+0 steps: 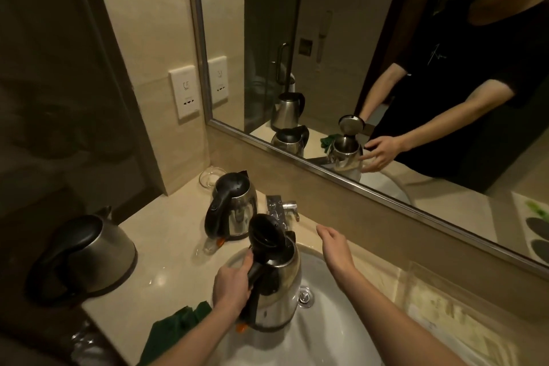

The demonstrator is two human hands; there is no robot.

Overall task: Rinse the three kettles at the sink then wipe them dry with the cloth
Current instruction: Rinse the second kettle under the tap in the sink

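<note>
My left hand [231,285] grips the black handle of a steel kettle [282,282] held over the white sink [326,321], its lid flipped up. My right hand [334,242] hovers open to the right of the kettle, just below the chrome tap [285,209], touching nothing. A second steel kettle [234,208] with its lid shut stands on the counter behind the sink. A third, rounder kettle [86,255] sits at the counter's left end. A green cloth [175,327] lies crumpled on the counter by my left forearm.
A beige stone counter [166,246] surrounds the sink, with the drain [305,297] at the basin's middle. A small glass dish [209,177] sits in the back corner. A wall socket [185,95] and a large mirror [371,53] rise behind.
</note>
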